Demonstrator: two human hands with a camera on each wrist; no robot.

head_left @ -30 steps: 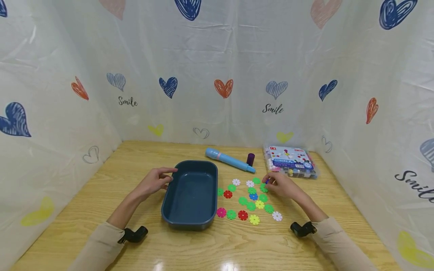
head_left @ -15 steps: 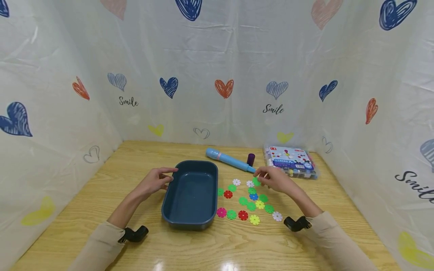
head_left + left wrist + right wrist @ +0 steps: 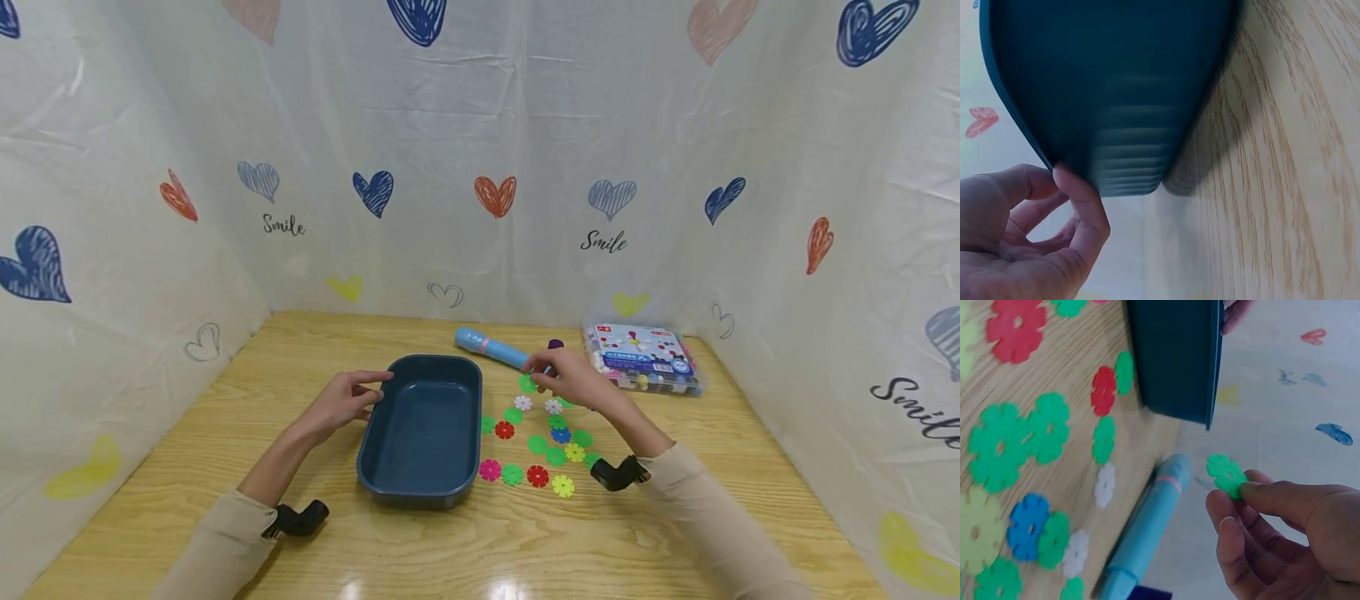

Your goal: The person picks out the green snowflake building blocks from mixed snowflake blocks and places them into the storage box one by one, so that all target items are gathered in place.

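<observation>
My left hand [image 3: 341,404] holds the left rim of a dark blue plastic basin [image 3: 420,502]. In the left wrist view its thumb and a finger pinch that rim, while the basin's ribbed side [image 3: 1135,147] faces the camera. Between thumb and fingertips, my right hand [image 3: 573,379] pinches a green notched snowflake disc [image 3: 1225,475], raised above the table right of the basin. Below lie several more flat discs, among them a red disc [image 3: 537,477], a blue disc [image 3: 560,435] and a white disc [image 3: 522,402]. The basin's visible floor bears no discs.
Behind the discs lies a light blue stick-shaped thing [image 3: 491,347], partly hidden by my right hand, beside a dark purple cylinder [image 3: 555,343]. A clear lidded box [image 3: 645,354] of small coloured parts sits at the back right. Printed curtains enclose the wooden table [image 3: 420,558].
My right hand has lifted a green disc from the right of the spread and carried it leftward towards the basin. My left hand and the basin have stayed in place.
</observation>
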